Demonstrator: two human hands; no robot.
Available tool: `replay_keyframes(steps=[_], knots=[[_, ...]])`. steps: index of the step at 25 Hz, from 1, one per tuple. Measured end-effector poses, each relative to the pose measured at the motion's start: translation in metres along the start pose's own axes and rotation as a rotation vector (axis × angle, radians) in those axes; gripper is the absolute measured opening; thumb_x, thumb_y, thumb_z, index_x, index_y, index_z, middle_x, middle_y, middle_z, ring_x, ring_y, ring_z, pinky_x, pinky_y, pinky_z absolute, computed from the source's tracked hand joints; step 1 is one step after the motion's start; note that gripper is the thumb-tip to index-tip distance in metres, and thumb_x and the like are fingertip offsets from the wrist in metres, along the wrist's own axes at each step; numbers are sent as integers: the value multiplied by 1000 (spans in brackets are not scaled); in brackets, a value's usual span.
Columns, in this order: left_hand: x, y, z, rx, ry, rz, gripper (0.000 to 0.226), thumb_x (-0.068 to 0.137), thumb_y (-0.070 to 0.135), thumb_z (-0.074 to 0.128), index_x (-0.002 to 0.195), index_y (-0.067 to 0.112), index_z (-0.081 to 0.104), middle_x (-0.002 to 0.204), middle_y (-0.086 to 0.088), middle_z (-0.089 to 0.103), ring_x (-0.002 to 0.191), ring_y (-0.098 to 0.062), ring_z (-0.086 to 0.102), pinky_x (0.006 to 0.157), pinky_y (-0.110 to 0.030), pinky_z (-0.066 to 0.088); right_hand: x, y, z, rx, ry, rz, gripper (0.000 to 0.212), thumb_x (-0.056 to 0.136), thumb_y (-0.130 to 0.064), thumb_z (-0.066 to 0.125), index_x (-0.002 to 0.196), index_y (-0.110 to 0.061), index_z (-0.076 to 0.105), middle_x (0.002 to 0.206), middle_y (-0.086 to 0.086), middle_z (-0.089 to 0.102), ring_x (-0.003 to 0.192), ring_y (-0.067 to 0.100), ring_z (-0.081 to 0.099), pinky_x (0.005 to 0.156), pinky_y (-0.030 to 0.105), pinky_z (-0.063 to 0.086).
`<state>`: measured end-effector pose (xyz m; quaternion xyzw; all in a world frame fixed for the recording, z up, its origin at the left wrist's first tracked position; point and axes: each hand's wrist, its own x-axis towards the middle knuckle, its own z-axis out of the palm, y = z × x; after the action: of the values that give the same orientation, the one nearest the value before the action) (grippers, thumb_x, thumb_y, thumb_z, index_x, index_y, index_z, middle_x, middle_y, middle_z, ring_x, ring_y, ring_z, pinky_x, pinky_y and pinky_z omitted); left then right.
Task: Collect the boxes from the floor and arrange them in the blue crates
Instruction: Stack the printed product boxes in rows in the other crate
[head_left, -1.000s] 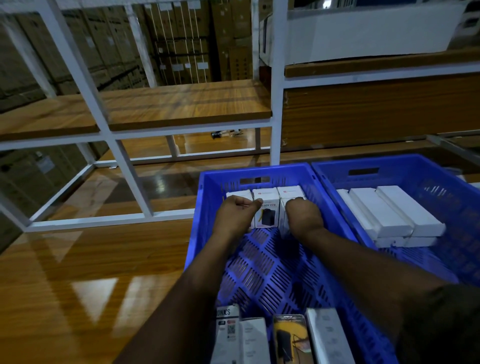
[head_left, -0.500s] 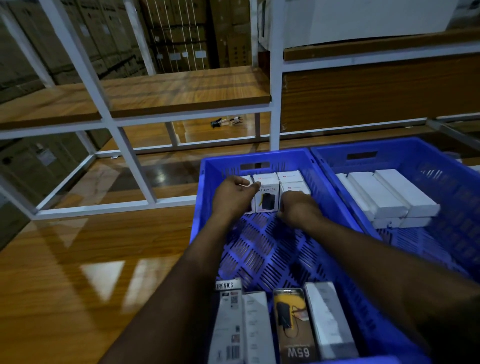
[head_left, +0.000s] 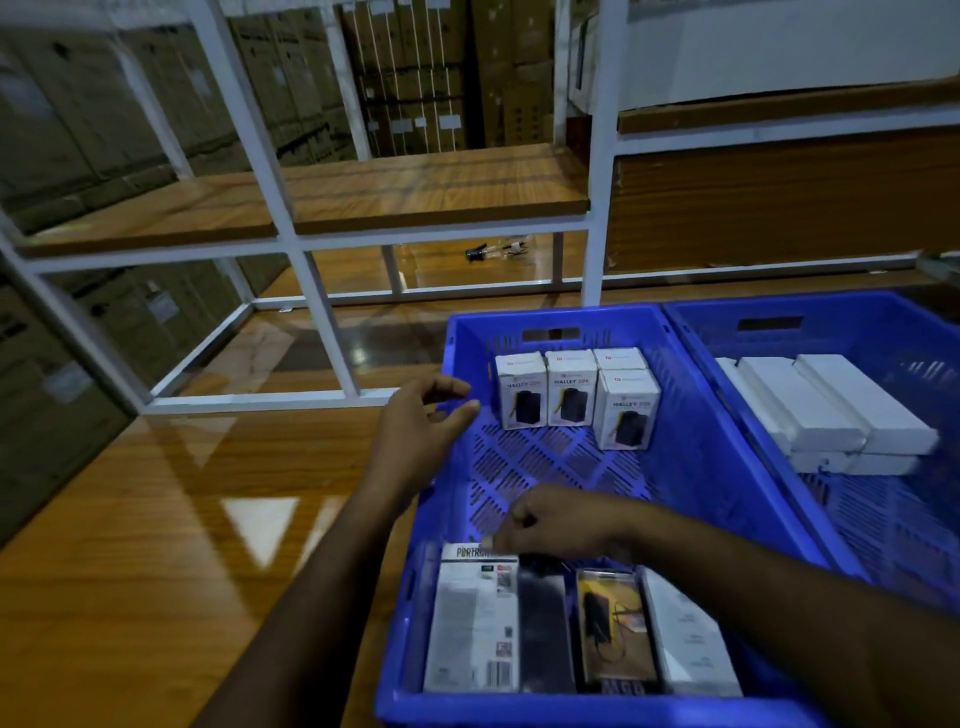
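On glossy wooden floor (head_left: 156, 545), blue crates (head_left: 691, 467) before white-framed shelving (head_left: 311, 291).

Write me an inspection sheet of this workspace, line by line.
Surface: glossy wooden floor, with light reflections.
Job's things: left blue plastic crate holds four upright white Halley boxes at its far end and four flat boxes at its near end; right blue plastic crate holds stacked plain white boxes.
Clutter: small dark object on the floor under the shelf.
Grippers: left hand open and empty over the crate's left rim; right hand curled at the flat boxes' top edge, grip unclear.
Cables: nothing seen.
Surroundings: white metal rack with wooden shelves; brown cartons behind.
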<state>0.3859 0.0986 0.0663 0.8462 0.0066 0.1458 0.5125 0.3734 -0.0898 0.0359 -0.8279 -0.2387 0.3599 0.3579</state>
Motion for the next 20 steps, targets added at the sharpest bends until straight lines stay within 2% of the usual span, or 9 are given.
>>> replay_keyframes(steps=[2, 5, 6, 7, 9, 11, 14, 17, 20], knots=[[-22, -10, -7, 57, -40, 7, 22, 86, 16, 77, 105, 25, 67, 112, 8, 70, 108, -9, 65, 92, -22, 50, 0, -5, 5, -26, -74, -20, 51, 85, -56, 66, 70, -9, 57, 64, 10, 48, 59, 20, 42, 57, 32, 39], [-49, -19, -9, 38, -80, 28, 37, 92, 5, 68, 125, 20, 62, 128, 5, 63, 119, -3, 59, 104, -31, 49, 0, -10, 10, -52, -58, 1, 48, 83, -54, 70, 62, -19, 46, 55, 1, 39, 49, 16, 32, 51, 28, 28], [-55, -19, -8, -8, -71, 14, 37, 94, 0, 62, 128, 16, 60, 130, 5, 61, 118, 5, 58, 104, -28, 49, 0, -10, 11, -13, -45, 6, 48, 82, -53, 72, 63, -18, 45, 54, 1, 37, 49, 16, 31, 51, 29, 27], [-61, -17, -8, -56, -61, -2, 37, 96, -5, 56, 129, 13, 58, 130, 4, 61, 112, 15, 56, 99, -20, 50, 0, -10, 12, 50, -49, -7, 49, 81, -51, 74, 64, -15, 44, 55, 4, 34, 49, 17, 29, 51, 30, 26], [-67, -15, -7, -123, -25, -29, 36, 99, -8, 48, 127, 10, 58, 127, 5, 62, 100, 22, 57, 86, -8, 49, -3, -12, 14, 180, -49, -12, 47, 79, -45, 77, 73, -10, 47, 61, 9, 33, 52, 17, 29, 51, 30, 27], [-68, -16, -5, -151, -9, -35, 34, 100, -5, 47, 125, 14, 61, 125, 8, 64, 103, 11, 62, 88, -16, 53, -6, -13, 14, 283, -28, 26, 40, 80, -35, 79, 77, -13, 46, 66, 6, 40, 55, 12, 35, 51, 24, 33], [-68, -19, -4, -164, -2, -47, 34, 101, -1, 48, 121, 23, 63, 121, 14, 65, 113, -12, 65, 95, -31, 56, -4, -11, 15, 458, -30, 74, 35, 82, -16, 79, 69, -18, 45, 65, 1, 44, 53, 8, 44, 51, 20, 40], [-66, -24, -4, -114, -1, -31, 32, 100, 9, 52, 119, 31, 64, 125, 11, 65, 117, -13, 63, 100, -44, 53, -1, -9, 12, 579, -32, 123, 29, 80, -4, 77, 71, -14, 52, 69, 4, 53, 61, 10, 51, 57, 20, 43], [-64, -22, -5, -65, -11, -43, 28, 100, 13, 54, 119, 30, 64, 125, 11, 63, 119, -1, 59, 103, -40, 52, 0, -8, -3, 676, 70, 117, 31, 74, 0, 81, 92, -10, 60, 82, 8, 62, 76, 18, 57, 69, 31, 44]])
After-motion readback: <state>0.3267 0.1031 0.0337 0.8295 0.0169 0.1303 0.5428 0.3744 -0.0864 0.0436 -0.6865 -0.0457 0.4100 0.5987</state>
